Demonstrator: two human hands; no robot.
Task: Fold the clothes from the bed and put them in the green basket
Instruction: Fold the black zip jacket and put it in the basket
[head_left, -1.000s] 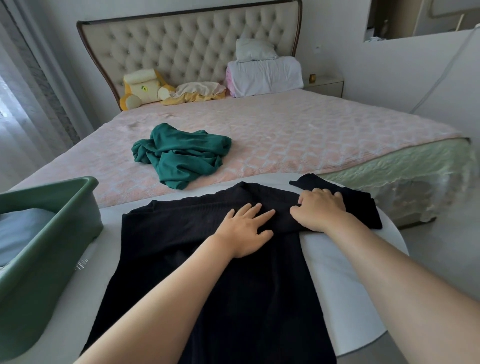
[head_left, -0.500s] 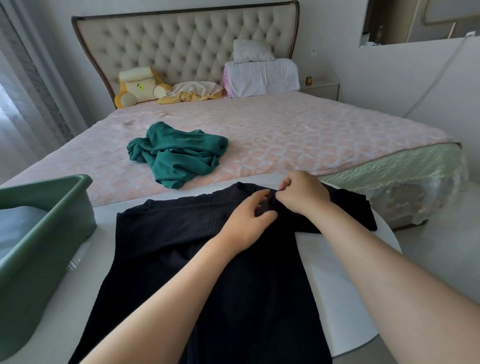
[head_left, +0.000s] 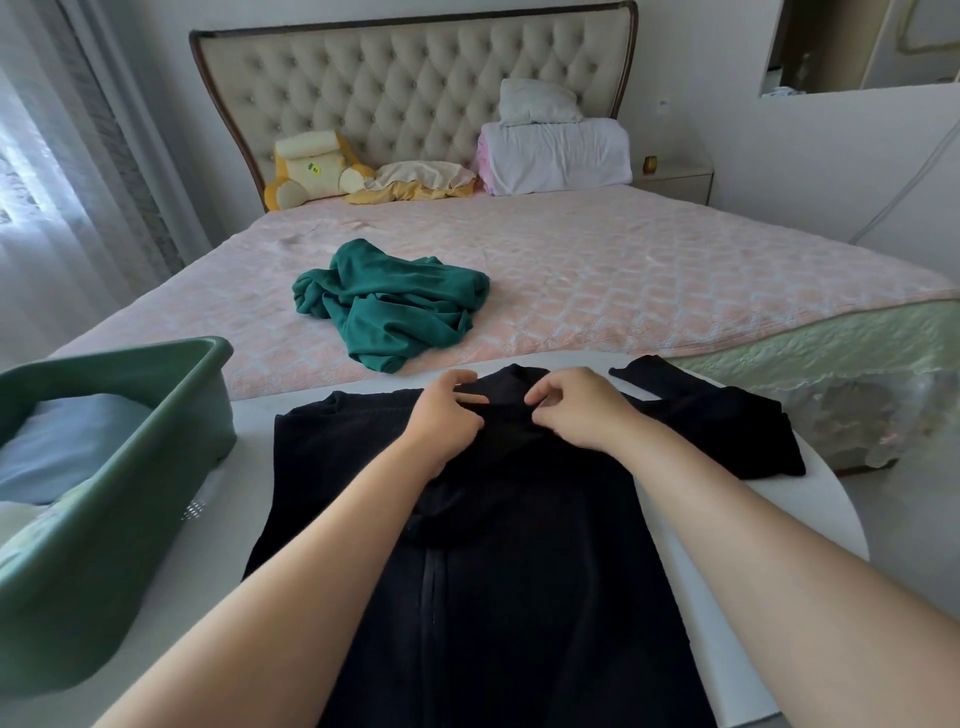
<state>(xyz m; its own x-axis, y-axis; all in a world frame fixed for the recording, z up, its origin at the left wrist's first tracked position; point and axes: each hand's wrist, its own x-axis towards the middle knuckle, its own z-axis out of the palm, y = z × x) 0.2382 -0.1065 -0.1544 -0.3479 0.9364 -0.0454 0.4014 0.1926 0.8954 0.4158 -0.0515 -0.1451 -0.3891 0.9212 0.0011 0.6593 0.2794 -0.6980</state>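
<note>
Left hand (head_left: 447, 413): your curled fingers pinch the collar of the black garment (head_left: 519, 571).
Right hand (head_left: 584, 410): your curled fingers pinch the collar just beside.
Garment position: flat on the table (head_left: 753, 525), beside the green basket (head_left: 130, 358).

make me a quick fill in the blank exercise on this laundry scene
1. The left hand and right hand both pinch the black garment, spread on the white ____.
2. The teal garment lies crumpled on the ____.
3. The green basket stands to the ____ of the black garment.
4. The fabric in the basket is light ____.
Missing words: table; bed; left; blue.
</note>
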